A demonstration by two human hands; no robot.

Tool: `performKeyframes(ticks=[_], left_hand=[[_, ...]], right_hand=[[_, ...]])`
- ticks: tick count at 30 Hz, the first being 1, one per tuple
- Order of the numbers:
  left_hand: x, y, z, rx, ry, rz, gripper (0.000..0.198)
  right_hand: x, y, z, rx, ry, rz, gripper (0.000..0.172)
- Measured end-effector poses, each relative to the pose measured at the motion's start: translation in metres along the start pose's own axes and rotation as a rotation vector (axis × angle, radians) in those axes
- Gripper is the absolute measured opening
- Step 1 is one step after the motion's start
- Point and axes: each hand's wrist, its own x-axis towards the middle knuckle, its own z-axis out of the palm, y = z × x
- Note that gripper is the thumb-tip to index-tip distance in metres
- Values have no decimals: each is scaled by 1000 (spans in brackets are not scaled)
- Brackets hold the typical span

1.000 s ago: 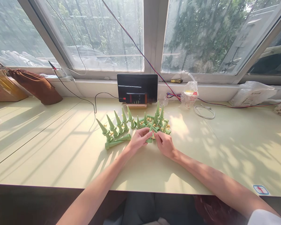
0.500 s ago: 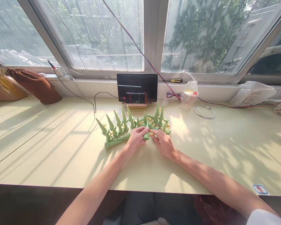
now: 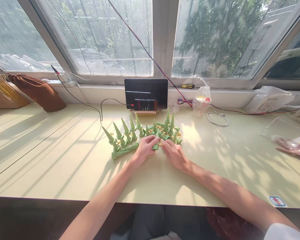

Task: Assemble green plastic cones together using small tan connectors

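Observation:
My left hand is closed around a green plastic watering spike, its ribbed cap end toward me. Close beside it, my right hand pinches a small yellow valve piece against the spike's side; the fingers partly hide where the two meet. Just beyond my hands, a pile of green spike parts and small yellow pieces lies on the table. To the left, several assembled spikes stand point up in a slanting row. Long green spikes lie flat in front of that row.
A black tablet with a phone before it leans at the back. A bagged cup and coiled white cable sit right of it. At the right, another person's hand is at a clear plastic bag.
My right hand has drawn slightly closer to the spike, and the yellow valve piece has turned in its fingers. Another person's hand has come in with a clear bag from the right edge.

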Motion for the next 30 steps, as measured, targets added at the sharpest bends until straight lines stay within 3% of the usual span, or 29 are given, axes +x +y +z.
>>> performKeyframes(ticks=[21,30], left_hand=[[-6,5,-1,171,-55,51,43],[-6,5,-2,215,-81,94,49]], right_hand=[[-2,5,0,-2,-142,30,26],[-3,9,2,47,-130,33,22]])
